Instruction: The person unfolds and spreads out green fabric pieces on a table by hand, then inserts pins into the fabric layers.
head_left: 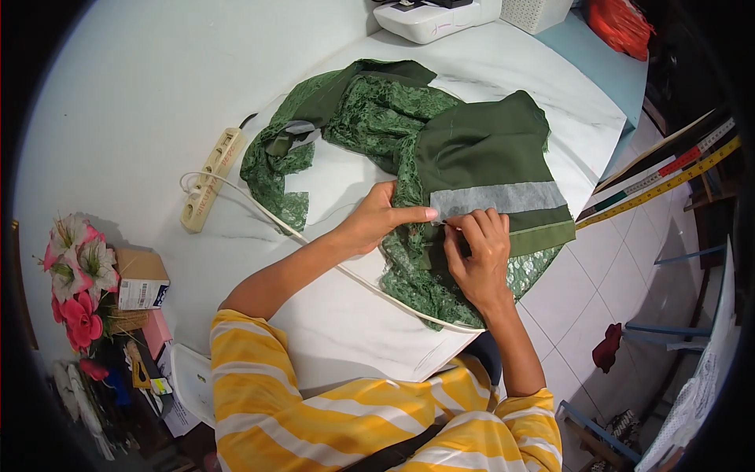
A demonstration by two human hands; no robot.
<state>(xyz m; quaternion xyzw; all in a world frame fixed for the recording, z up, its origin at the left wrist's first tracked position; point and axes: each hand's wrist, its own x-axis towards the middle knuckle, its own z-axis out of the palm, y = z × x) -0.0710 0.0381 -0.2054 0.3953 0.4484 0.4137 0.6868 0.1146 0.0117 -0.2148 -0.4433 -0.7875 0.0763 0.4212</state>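
A green garment (484, 149) of plain cloth and lace (385, 110) lies spread over the table, with a pale grey strip (503, 199) across its plain part. My left hand (376, 219) grips the lace edge, its thumb stretched flat to the strip's left end and its other fingers partly hidden. Close beside that thumb, my right hand (481, 248) is closed in a pinch at the strip's lower left corner. Something tiny and dark shows at its fingertips, too small to name. The garment's lower lace hangs over the table's front edge.
A white cable (354, 277) crosses the table under my left forearm, near a power strip (212, 181). A white machine (436, 20) stands at the back. Artificial flowers (79, 267) and a small box (141, 279) are at left. A tape measure (661, 185) lies at right.
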